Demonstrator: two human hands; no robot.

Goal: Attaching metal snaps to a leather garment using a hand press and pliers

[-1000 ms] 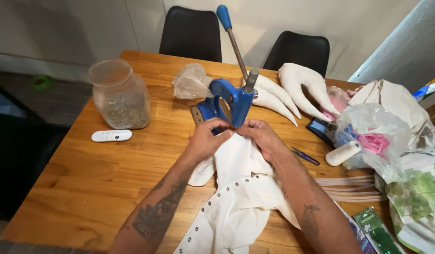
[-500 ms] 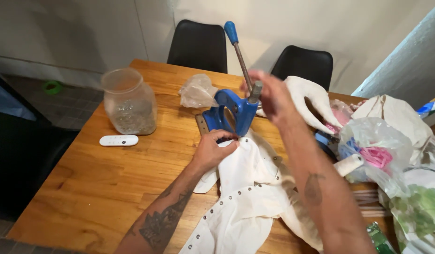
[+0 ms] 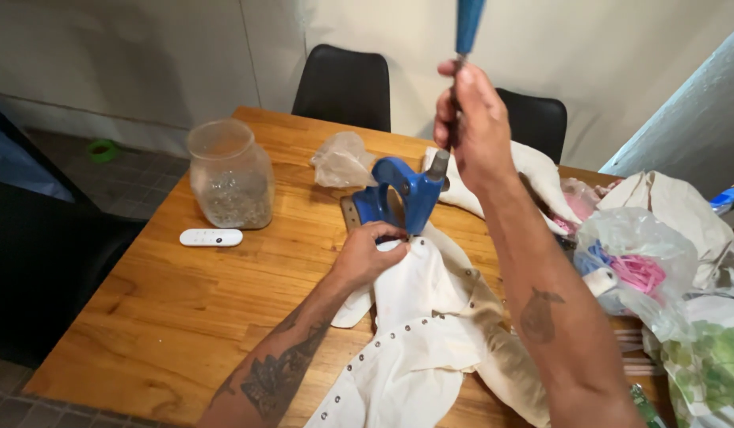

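Observation:
A blue hand press [image 3: 404,192] stands on the wooden table [image 3: 168,309], its long metal lever with a blue grip [image 3: 467,22] pointing up. My right hand [image 3: 471,119] is closed around the lever's shaft, just below the blue grip. My left hand [image 3: 368,254] pinches the edge of a cream fabric piece [image 3: 414,325] under the press head. A row of small metal snaps runs along the fabric's edge toward me.
A glass jar [image 3: 229,174] of small metal bits and a white remote [image 3: 211,237] sit at left. A crumpled clear bag [image 3: 343,160] lies behind the press. Plastic bags [image 3: 644,261] and cloth pile at right. Two black chairs [image 3: 343,87] stand behind the table.
My right hand left the fabric and rose up the lever to grip it near the top. My left hand stayed holding the fabric under the press.

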